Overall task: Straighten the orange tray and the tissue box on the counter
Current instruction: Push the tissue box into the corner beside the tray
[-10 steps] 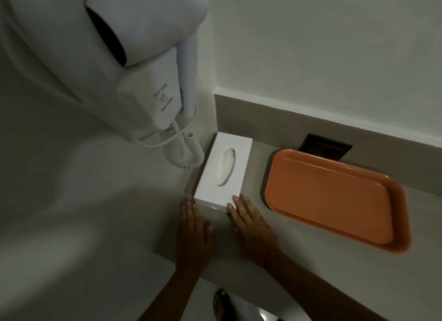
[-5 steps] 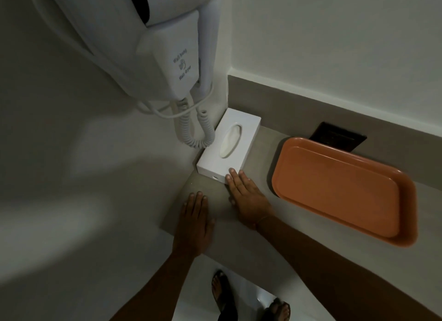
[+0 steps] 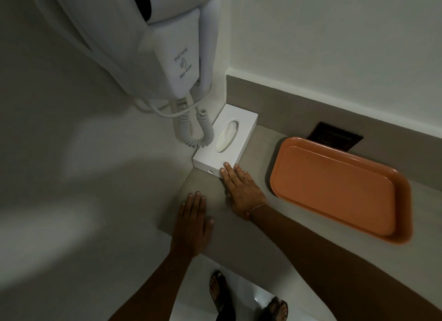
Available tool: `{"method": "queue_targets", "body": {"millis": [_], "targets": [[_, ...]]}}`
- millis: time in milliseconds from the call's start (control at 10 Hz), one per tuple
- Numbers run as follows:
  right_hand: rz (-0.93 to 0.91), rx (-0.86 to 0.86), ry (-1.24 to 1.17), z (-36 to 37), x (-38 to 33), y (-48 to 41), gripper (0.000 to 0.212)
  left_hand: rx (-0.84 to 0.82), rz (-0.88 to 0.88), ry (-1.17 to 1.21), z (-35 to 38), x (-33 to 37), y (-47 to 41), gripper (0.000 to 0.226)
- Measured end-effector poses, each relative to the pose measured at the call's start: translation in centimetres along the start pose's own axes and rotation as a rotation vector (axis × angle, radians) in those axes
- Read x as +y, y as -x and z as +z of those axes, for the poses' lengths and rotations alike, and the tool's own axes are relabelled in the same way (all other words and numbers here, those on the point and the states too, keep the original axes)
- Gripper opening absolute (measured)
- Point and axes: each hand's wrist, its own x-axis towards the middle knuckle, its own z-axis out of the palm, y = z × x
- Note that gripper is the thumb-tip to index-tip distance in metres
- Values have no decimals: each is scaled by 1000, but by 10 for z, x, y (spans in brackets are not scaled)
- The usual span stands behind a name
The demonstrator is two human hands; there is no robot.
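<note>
A white tissue box [image 3: 226,143] with an oval slot lies in the counter's far left corner, its long side along the left wall. My right hand [image 3: 241,191] lies flat on the grey counter [image 3: 251,234], fingertips touching the box's near right corner. My left hand [image 3: 193,222] rests flat and open on the counter near its front edge, apart from the box. An empty orange tray [image 3: 339,189] sits to the right, its long side roughly along the back wall.
A white wall-mounted hair dryer [image 3: 167,48] hangs above the box, and its coiled cord [image 3: 198,129] dangles beside the box's left side. A dark socket plate [image 3: 334,136] sits behind the tray. Below the counter edge are sandalled feet [image 3: 222,294] on a pale floor.
The tissue box has slid back into the corner against the left wall, pushed by my right hand. My left hand has come off the box and stays flat near the front edge.
</note>
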Motion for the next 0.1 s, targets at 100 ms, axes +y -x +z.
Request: {"method": "queue_targets", "body": {"millis": [100], "targets": [[15,-6,-99,-11,-4,3,69,-16,-27,24,-8,7,-3,67]]}}
